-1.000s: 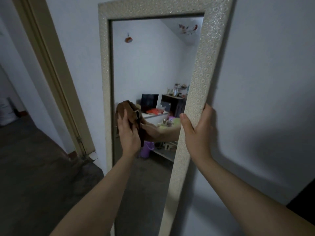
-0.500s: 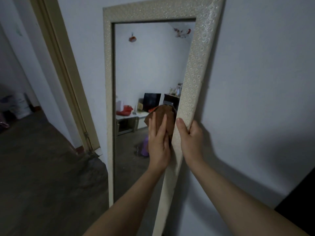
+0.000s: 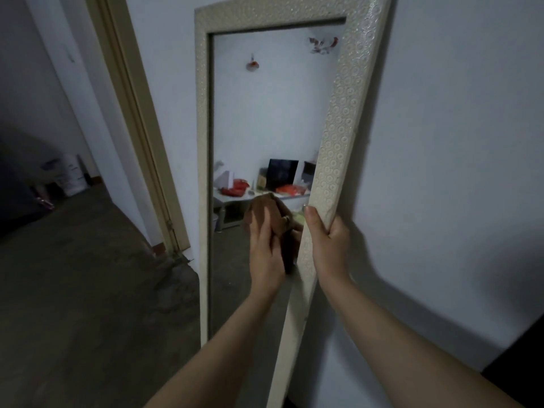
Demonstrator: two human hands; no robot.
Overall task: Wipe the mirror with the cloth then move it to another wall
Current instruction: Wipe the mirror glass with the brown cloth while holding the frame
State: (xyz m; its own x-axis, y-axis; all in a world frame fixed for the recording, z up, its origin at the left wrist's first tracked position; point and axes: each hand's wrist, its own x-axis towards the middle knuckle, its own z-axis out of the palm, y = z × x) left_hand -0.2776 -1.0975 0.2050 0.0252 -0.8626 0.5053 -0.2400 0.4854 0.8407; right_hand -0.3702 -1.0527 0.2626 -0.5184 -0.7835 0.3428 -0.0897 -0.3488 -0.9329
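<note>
A tall mirror [image 3: 259, 119] in a cream embossed frame leans against the white wall ahead. My left hand [image 3: 265, 254] presses a brown cloth [image 3: 262, 209] flat against the glass, low and near the right side of the frame. My right hand [image 3: 328, 245] grips the frame's right edge, thumb on the front, fingers wrapped behind. The cloth's lower part is hidden under my left hand, and the glass reflects it.
An open doorway with a beige door frame [image 3: 138, 119] stands left of the mirror, leading to a dim room with white sacks [image 3: 69, 178]. The floor [image 3: 88, 304] is bare grey concrete. White wall [image 3: 456, 142] fills the right side; something dark sits at the lower right corner [image 3: 524, 357].
My left hand swept the cloth across the glass from the left side to the right, then slightly back and down. My right hand slid lower on the frame's right edge.
</note>
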